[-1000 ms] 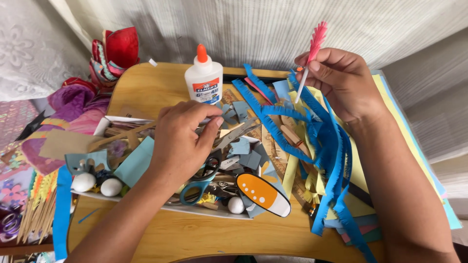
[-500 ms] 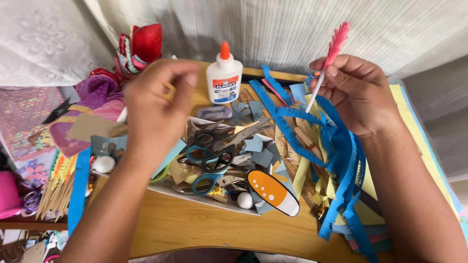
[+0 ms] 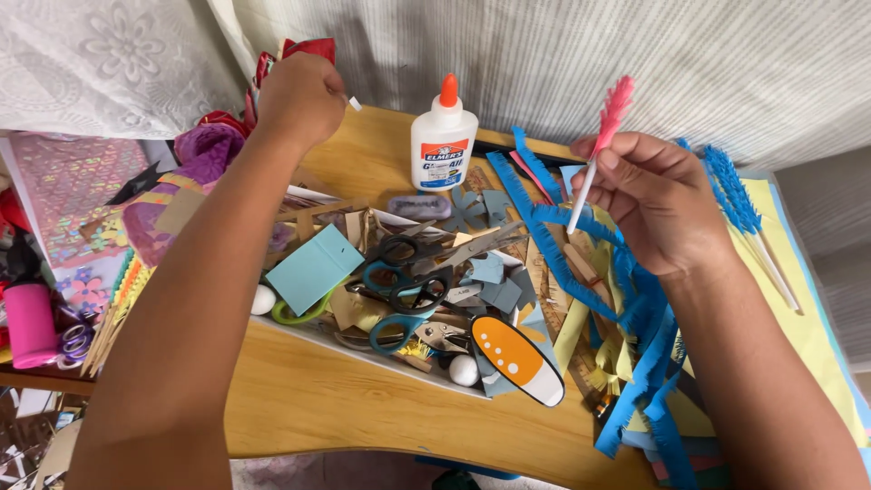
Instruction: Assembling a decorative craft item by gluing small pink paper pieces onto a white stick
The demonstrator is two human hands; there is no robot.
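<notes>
Pinched between the thumb and fingertips of the right hand (image 3: 658, 204) is a thin white stick topped with pink fringed paper (image 3: 613, 107), held nearly upright with its long axis leaning slightly right, fringe end up, just right of the white glue bottle (image 3: 443, 136). Nearest the viewer, in front of that bottle, lies a tray (image 3: 363, 349) of clutter: teal-handled scissors (image 3: 408, 277), paper scraps, small white balls and an orange-and-white oval cutout (image 3: 517, 360). Right of the bottle and under the right hand, blue fringed paper strips (image 3: 626, 299) spill over yellow sheets (image 3: 817, 318); more blue-fringed sticks (image 3: 739, 204) rest beyond the hand. Left of the bottle and farther back, the left hand (image 3: 299, 95) is raised near red ribbon (image 3: 304, 50), closed on a small white scrap (image 3: 354, 103) at its fingertips; what the scrap is cannot be told. The right hand is thus the one with the stick, and the left sits well apart, across the bottle from it.
</notes>
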